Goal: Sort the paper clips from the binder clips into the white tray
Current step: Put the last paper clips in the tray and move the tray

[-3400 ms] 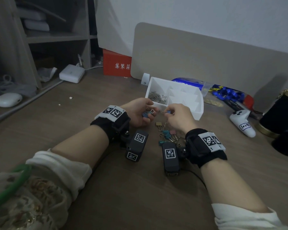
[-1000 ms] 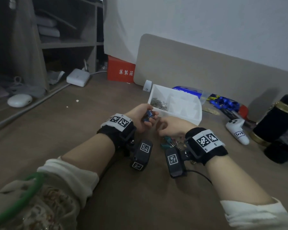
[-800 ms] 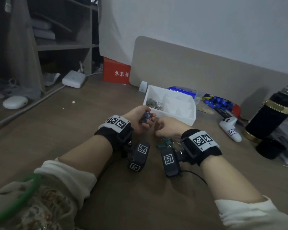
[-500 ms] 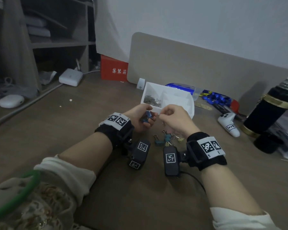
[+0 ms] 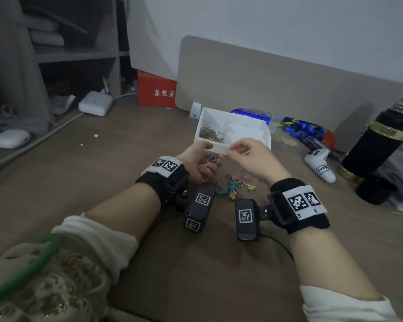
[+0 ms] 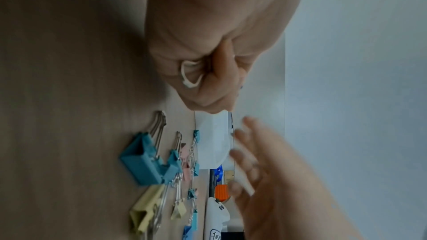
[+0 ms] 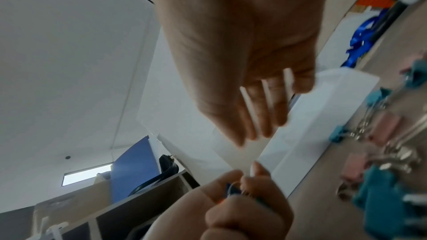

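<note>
The white tray [image 5: 249, 131] stands just beyond both hands, with a heap of paper clips [image 5: 211, 135] in its left compartment. My left hand [image 5: 209, 162] is curled around a few binder clips, a blue one [image 5: 211, 158] and a beige one [image 5: 204, 169]. A wire handle [image 6: 190, 76] pokes out between its fingers [image 6: 208, 88]. The right hand [image 5: 234, 149] hovers at the tray's front rim, its fingers [image 7: 254, 125] fairly straight and blurred. I see nothing held in them. Loose binder clips [image 5: 234, 185] in teal, pink and yellow lie on the table between my wrists.
A white controller [image 5: 319, 165] and a black flask [image 5: 377, 145] stand to the right. Blue lanyards [image 5: 303, 130] lie behind the tray, against a beige panel [image 5: 265, 84]. A red box [image 5: 156, 91] and a white adapter [image 5: 95, 103] sit at the back left.
My right hand has left the clip in the left hand, moved up to the tray's front rim, and its fingers have spread. The left hand keeps its clips.
</note>
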### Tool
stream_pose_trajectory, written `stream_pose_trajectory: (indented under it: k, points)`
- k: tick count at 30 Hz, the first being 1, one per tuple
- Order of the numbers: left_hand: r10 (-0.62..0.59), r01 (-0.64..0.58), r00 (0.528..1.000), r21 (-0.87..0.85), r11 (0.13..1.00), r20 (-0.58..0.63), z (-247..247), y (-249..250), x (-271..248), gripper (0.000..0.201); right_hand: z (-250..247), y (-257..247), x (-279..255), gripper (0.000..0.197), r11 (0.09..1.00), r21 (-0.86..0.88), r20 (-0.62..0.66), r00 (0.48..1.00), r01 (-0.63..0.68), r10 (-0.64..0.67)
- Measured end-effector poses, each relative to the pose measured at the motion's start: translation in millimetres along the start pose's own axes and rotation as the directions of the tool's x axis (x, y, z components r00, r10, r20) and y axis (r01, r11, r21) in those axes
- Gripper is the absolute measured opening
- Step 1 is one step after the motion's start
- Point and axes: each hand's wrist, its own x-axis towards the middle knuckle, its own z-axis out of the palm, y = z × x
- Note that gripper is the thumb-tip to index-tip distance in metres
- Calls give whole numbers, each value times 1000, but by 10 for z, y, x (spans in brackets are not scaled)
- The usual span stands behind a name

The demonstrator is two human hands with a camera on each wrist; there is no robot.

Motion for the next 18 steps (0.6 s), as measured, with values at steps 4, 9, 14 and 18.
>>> stream_pose_trajectory:
  k: [4,9,14,18]
  points:
    - [0,0,1000,75,997,6,34,-4,22,32,-82,145,-43,56,918,-388,275,939,-86,205]
    - [22,-23,1000,58,998,18,28,0,57,31,-75,185,-61,74,856,-516,372,893,-26,251]
    - [31,-32,999,67,997,16,30,5,95,32,-14,170,-54,28,911,-411,361,919,3,160]
    - [26,-27,999,76,997,18,27,5,98,31,13,170,-71,18,941,-337,296,950,9,97]
